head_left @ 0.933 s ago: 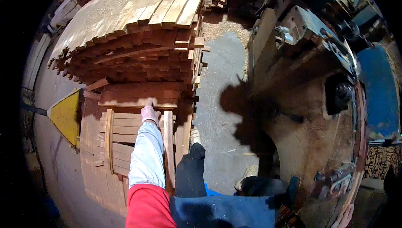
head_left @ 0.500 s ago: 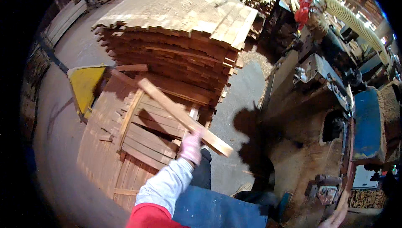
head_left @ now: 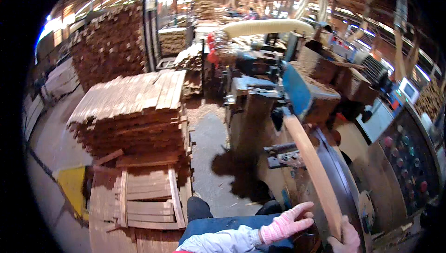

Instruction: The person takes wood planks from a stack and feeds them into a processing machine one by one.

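A long wooden board (head_left: 313, 171) lies along the machine bed, its far end beside a blue guard (head_left: 297, 90). At its near end, my right hand (head_left: 347, 240) is closed around the wood, thumb and fingers on either side. My left hand (head_left: 287, 224), in a pink knit glove, reaches toward the same board from its left. Its fingers are stretched out with nothing in them, and whether the fingertips touch the board I cannot tell. On the left, a low stack of boards (head_left: 148, 206) has pale strips lying across it.
A tall stack of boards (head_left: 130, 95) stands behind the low one, near a yellow metal piece (head_left: 72, 188). A cream hose (head_left: 269, 27) runs above the machine. To the right is a control panel (head_left: 404, 155) with round buttons. Grey floor (head_left: 209, 136) separates stacks and machine.
My view has turned right and up toward the machine. The board my left hand held above the low stack is out of it, and that hand has swung right, fingers opened.
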{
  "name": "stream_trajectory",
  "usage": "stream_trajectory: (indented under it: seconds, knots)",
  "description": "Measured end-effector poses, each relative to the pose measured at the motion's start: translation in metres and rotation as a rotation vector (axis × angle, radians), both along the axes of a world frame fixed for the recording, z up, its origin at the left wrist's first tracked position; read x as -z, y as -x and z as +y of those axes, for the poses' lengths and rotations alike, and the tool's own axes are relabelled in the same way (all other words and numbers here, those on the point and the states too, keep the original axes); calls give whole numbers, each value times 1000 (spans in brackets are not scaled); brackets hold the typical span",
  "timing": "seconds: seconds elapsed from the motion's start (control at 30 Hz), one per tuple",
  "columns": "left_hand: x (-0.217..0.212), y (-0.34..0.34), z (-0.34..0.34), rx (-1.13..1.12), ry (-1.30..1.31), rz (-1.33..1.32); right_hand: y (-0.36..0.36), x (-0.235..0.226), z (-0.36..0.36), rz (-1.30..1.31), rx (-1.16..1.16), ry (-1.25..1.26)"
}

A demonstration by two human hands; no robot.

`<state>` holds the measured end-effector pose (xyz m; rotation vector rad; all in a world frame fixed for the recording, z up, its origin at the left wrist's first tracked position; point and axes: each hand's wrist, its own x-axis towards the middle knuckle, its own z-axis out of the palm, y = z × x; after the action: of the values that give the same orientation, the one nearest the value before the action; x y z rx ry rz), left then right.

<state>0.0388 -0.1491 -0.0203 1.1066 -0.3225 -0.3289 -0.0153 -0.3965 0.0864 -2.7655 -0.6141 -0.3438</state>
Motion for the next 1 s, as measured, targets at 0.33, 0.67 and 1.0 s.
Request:
stream_trajectory:
  seconds: [0.33, 0.67, 1.0]
  knots:
    - [139, 65, 113, -590, -78, 616, 88, 32, -124, -39, 380, 130]
    - [142, 130, 137, -875, -168, 448, -179, 68, -34, -348, 294, -267]
    - [105, 59, 109, -731, 144, 542, -75, 72, -67, -415, 32, -78]
